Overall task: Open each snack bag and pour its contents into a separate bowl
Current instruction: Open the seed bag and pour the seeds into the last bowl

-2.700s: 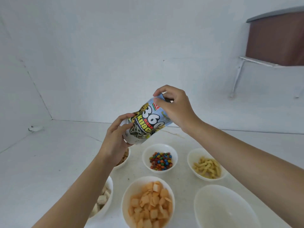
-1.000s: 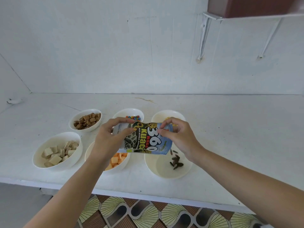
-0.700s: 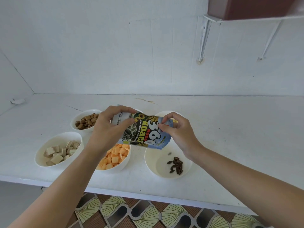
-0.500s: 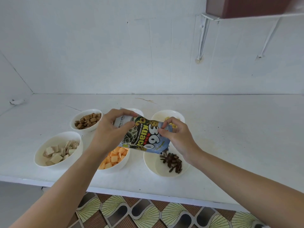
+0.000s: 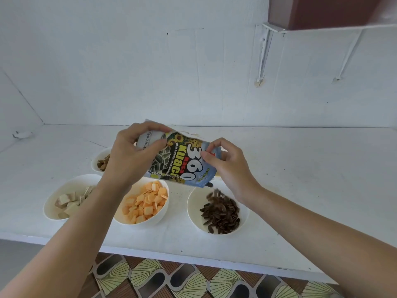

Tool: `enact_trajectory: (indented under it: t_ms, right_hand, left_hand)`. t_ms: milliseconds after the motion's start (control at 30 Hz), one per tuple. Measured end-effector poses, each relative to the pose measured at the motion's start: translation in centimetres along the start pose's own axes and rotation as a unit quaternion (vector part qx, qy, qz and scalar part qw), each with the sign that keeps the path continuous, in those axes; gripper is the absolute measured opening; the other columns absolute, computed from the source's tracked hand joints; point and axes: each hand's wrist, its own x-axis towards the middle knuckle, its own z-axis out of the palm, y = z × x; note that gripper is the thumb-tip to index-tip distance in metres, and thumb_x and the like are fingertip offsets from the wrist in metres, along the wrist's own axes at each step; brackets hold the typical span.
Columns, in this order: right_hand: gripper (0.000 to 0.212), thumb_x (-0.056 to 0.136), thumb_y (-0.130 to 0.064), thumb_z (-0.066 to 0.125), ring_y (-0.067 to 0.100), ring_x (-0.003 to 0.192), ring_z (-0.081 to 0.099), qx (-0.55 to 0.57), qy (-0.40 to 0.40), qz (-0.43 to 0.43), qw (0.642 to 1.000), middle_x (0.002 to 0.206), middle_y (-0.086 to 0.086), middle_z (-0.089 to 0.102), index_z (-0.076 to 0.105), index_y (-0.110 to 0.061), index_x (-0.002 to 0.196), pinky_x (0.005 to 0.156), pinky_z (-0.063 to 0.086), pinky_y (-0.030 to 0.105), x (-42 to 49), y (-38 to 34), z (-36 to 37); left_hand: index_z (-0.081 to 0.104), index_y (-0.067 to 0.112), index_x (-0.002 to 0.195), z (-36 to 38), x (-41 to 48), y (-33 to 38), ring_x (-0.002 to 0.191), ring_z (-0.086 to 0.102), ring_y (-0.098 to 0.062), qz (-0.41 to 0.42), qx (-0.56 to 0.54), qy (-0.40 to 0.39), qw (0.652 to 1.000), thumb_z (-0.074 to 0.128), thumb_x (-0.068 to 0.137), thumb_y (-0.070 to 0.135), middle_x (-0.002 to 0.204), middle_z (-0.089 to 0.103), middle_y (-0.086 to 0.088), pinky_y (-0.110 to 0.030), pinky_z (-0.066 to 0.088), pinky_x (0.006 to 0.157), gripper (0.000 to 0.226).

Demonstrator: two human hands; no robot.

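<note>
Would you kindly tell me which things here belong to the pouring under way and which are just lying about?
In use: left hand, right hand, blue printed sunflower-seed snack bag, white round bowl catching dark seeds.

Lying about: white bowl of orange square crackers, white bowl of beige wafer cubes, white bowl of brown pieces, brown wall cabinet.

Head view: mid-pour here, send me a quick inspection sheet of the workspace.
Surface: white counter with faint marks.
Job's things: snack bag tilted, mouth down over the front right bowl; dark seeds heaped inside, some falling. Bowls of orange crackers, pale wafers and brown pieces sit to the left.
Clutter: small unclear scrap at the far left.
Grippers: left hand grips the bag's raised end; right hand pinches its right edge.
Cables: nothing seen.
Surroundings: white wall, shelf bracket, brown cabinet above, patterned floor below.
</note>
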Motion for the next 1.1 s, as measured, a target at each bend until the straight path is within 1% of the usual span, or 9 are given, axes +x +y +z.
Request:
enact_trajectory:
  t_ms: [167, 233, 367, 500, 600, 733, 900, 1033, 1100]
  right_hand:
    - [0.014, 0.094, -0.015, 0.067, 0.022, 0.087, 0.074, 0.004, 0.007, 0.016, 1.0, 0.098, 0.014, 0.074, 0.055, -0.011, 0.088, 0.067, 0.059, 0.033, -0.2, 0.5, 0.0]
    - [0.017, 0.094, -0.019, 0.066, 0.018, 0.088, 0.074, -0.025, -0.001, 0.049, 0.998, 0.1, 0.009, 0.074, 0.054, -0.007, 0.091, 0.07, 0.06, 0.031, -0.6, 1.5, -0.1]
    - [0.021, 0.095, -0.027, 0.064, 0.012, 0.091, 0.071, -0.09, -0.017, 0.127, 0.988, 0.103, -0.002, 0.071, 0.053, -0.01, 0.093, 0.079, 0.058, 0.033, -1.4, 3.8, 0.0]
    - [0.02, 0.096, -0.027, 0.062, 0.009, 0.092, 0.07, -0.093, -0.026, 0.112, 0.989, 0.104, -0.002, 0.071, 0.054, -0.009, 0.093, 0.082, 0.057, 0.033, -1.5, 3.8, -0.1]
    - [0.018, 0.097, -0.025, 0.062, 0.008, 0.088, 0.072, -0.075, -0.026, 0.075, 0.994, 0.101, 0.003, 0.074, 0.053, -0.01, 0.091, 0.073, 0.057, 0.024, -0.9, 2.6, 0.0]
    - [0.016, 0.097, -0.024, 0.062, 0.02, 0.089, 0.074, -0.051, -0.014, 0.019, 0.998, 0.095, 0.011, 0.075, 0.052, -0.015, 0.088, 0.076, 0.059, 0.039, -0.2, 0.9, 0.1]
    - [0.017, 0.098, -0.021, 0.06, 0.018, 0.09, 0.074, -0.014, 0.014, 0.0, 1.0, 0.096, 0.011, 0.075, 0.051, -0.01, 0.09, 0.071, 0.059, 0.029, -0.2, 0.0, 0.0]
    - [0.024, 0.098, -0.029, 0.059, 0.024, 0.088, 0.072, -0.054, 0.035, 0.047, 0.997, 0.094, 0.016, 0.073, 0.05, -0.008, 0.089, 0.071, 0.054, 0.036, -0.6, 1.9, -0.6]
    - [0.027, 0.097, -0.036, 0.059, 0.024, 0.091, 0.07, -0.084, 0.038, 0.088, 0.992, 0.096, 0.01, 0.072, 0.051, -0.012, 0.086, 0.073, 0.05, 0.035, -0.8, 3.3, -1.1]
  left_hand:
    - [0.076, 0.027, 0.095, 0.2, 0.0, 0.3, 0.094, 0.074, -0.026, 0.003, 0.029, -0.013, 1.0, 0.07, 0.092, 0.01, 0.111, 0.07, -0.008, -0.049, 0.064, 0.067, 0.018]
    - [0.075, 0.03, 0.092, 0.5, -0.3, -0.2, 0.087, 0.076, -0.023, -0.016, 0.058, -0.028, 0.998, 0.07, 0.092, 0.012, 0.104, 0.073, -0.005, -0.046, 0.064, 0.064, 0.019]
    - [0.074, 0.032, 0.094, 1.0, -0.7, -1.3, 0.083, 0.075, -0.025, -0.029, 0.128, -0.073, 0.989, 0.069, 0.091, 0.015, 0.093, 0.074, -0.001, -0.056, 0.061, 0.065, 0.018]
    - [0.073, 0.033, 0.095, 0.8, -0.3, -0.8, 0.081, 0.075, -0.028, -0.016, 0.149, -0.08, 0.985, 0.069, 0.091, 0.015, 0.09, 0.075, -0.002, -0.058, 0.06, 0.064, 0.019]
    - [0.074, 0.032, 0.096, 0.2, 0.3, 0.5, 0.082, 0.076, -0.02, -0.005, 0.142, -0.061, 0.988, 0.069, 0.091, 0.017, 0.092, 0.076, 0.001, -0.054, 0.062, 0.065, 0.017]
    - [0.075, 0.033, 0.096, -0.5, 1.2, 2.6, 0.083, 0.075, -0.013, 0.034, 0.13, -0.041, 0.99, 0.072, 0.09, 0.018, 0.094, 0.075, 0.002, -0.047, 0.064, 0.063, 0.017]
    - [0.076, 0.034, 0.1, -0.6, 1.9, 4.3, 0.093, 0.073, -0.01, 0.083, 0.116, -0.032, 0.989, 0.076, 0.088, 0.021, 0.1, 0.074, 0.002, -0.038, 0.065, 0.065, 0.017]
    - [0.074, 0.035, 0.108, 0.4, 1.6, 3.2, 0.089, 0.072, -0.005, 0.058, 0.12, -0.108, 0.985, 0.075, 0.089, 0.017, 0.104, 0.073, 0.004, -0.03, 0.064, 0.063, 0.026]
    - [0.071, 0.037, 0.114, 1.1, 1.4, 2.1, 0.09, 0.073, -0.006, 0.035, 0.138, -0.161, 0.977, 0.072, 0.092, 0.017, 0.108, 0.071, 0.008, -0.03, 0.063, 0.065, 0.03]
